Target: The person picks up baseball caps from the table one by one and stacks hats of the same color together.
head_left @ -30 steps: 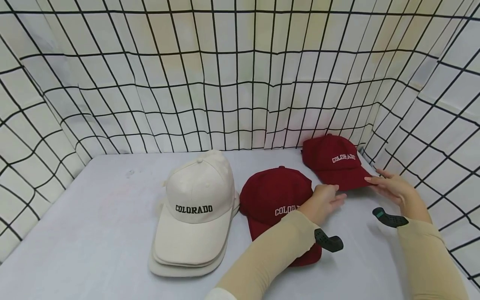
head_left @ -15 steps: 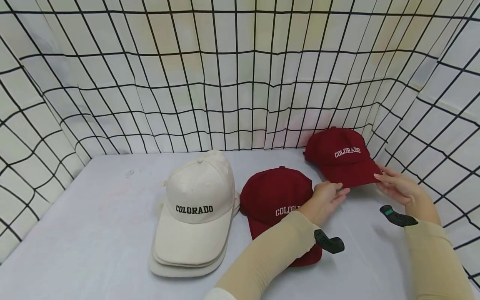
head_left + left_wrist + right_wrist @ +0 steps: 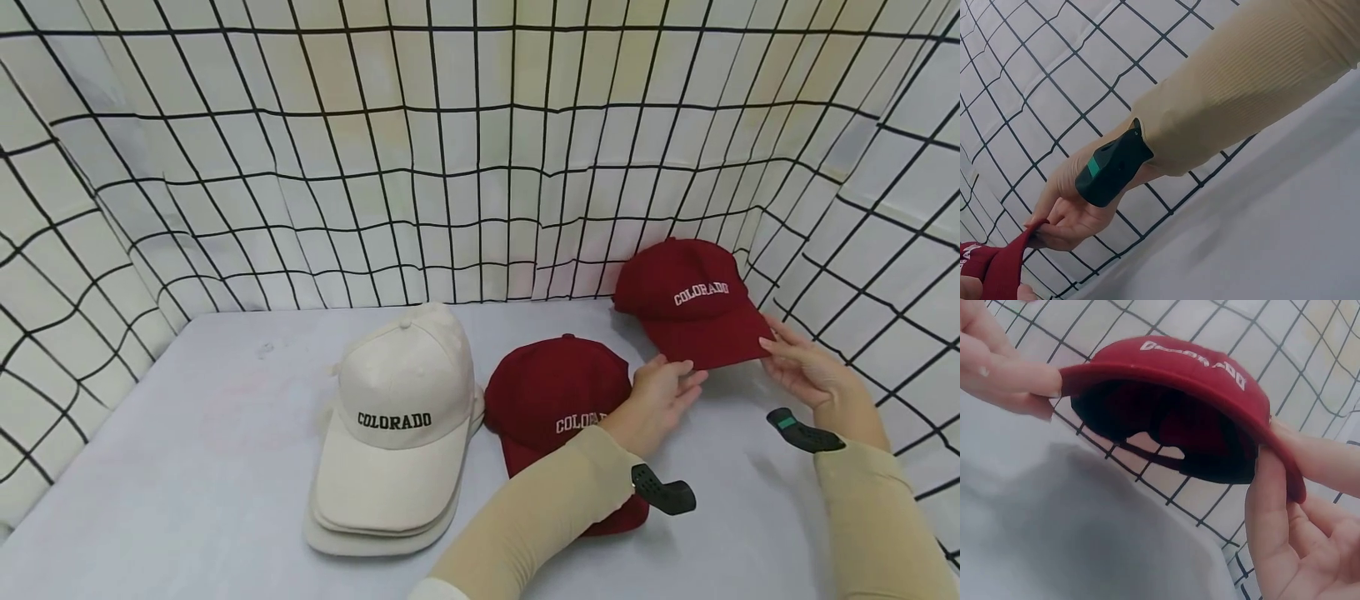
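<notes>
A dark red baseball cap [image 3: 678, 287] lettered COLORADO is held up near the back right corner, its brim toward me. My left hand [image 3: 660, 404] pinches the brim's left edge. At the brim's right edge, my right hand [image 3: 817, 375] grips it between thumb and fingers. Seen from the right wrist, the raised cap [image 3: 1179, 369] shows its dark hollow underside and back strap opening. The left wrist view catches the right hand [image 3: 1079, 206] on the brim's corner. Below my left forearm, a second red cap [image 3: 555, 383] lies on the table, partly covered by the arm.
A stack of cream COLORADO caps [image 3: 397, 450] sits left of the second red cap. White cloth covers the table [image 3: 187, 467]. Black grid netting [image 3: 450, 167] over white sheeting walls the back and both sides, close behind the raised cap and beside my right arm.
The held red cap has risen and shifted slightly right, its brim tilting up. My right hand moved right and up with it; my left hand rose slightly. The other caps stay in place.
</notes>
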